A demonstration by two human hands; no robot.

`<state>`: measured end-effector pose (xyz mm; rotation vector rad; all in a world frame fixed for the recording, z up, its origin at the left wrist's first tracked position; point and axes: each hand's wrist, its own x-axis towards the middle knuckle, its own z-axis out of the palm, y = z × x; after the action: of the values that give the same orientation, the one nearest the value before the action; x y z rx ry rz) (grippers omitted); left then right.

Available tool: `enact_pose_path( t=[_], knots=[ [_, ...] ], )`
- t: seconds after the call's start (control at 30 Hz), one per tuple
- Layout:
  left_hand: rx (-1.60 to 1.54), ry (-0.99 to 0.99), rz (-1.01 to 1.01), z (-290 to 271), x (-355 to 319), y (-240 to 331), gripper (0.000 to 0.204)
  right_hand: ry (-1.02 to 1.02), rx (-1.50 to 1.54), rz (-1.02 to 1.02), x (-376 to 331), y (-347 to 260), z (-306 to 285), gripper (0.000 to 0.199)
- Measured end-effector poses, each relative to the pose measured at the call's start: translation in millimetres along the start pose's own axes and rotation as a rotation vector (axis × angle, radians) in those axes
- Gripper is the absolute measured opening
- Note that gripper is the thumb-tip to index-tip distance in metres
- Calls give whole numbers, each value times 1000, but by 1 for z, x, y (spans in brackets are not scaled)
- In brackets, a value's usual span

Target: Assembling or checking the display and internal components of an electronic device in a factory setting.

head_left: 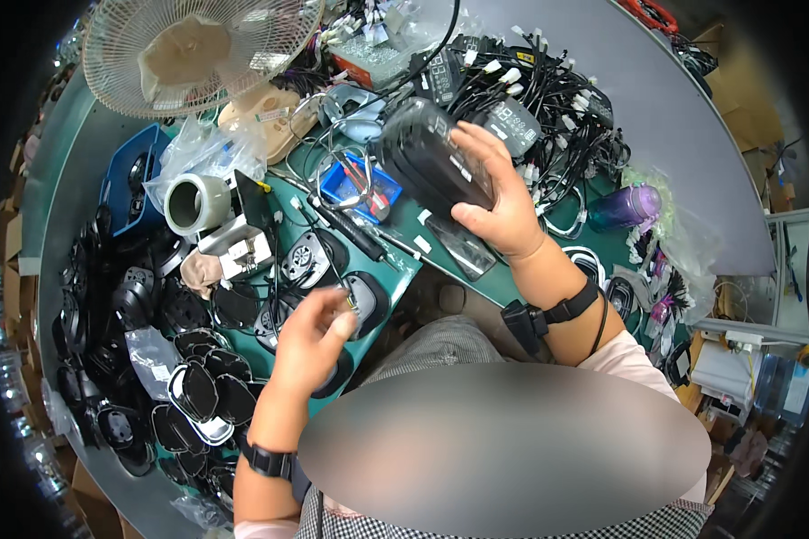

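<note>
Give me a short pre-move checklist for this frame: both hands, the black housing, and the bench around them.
1. Right hand grips the black housing firmly: ok.
2. Housing lifted off the green mat: ok.
3. Left hand pinches a small part: ok; its kind: cannot tell.
4. Screwdriver within reach on the mat: ok.
5. Cables apart from the housing: cannot tell.

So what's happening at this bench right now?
A person sits at a cluttered green work mat. The right hand holds a black plastic housing up above the mat. The left hand pinches a small part, too small to identify, in its fingers. Black shell parts are piled on the left, and bundled cables lie behind.
</note>
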<state>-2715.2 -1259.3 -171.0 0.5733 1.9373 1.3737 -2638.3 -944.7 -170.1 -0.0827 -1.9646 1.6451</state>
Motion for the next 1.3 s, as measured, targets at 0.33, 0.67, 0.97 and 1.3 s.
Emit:
enact_pose_path(
  t=[0.33,0.67,0.97,1.3],
  knots=[
    [-559,-273,279,76,103,125,80,-105,196,-131,7,-43,-3,85],
    [-481,-256,441,90,109,176,96,-16,438,-126,15,-75,-35,83],
    [-459,-194,455,77,102,169,114,-136,618,-74,20,-74,-26,91],
    [464,-2,1133,35,57,130,104,-450,465,269,11,-57,-16,95]
  ],
)
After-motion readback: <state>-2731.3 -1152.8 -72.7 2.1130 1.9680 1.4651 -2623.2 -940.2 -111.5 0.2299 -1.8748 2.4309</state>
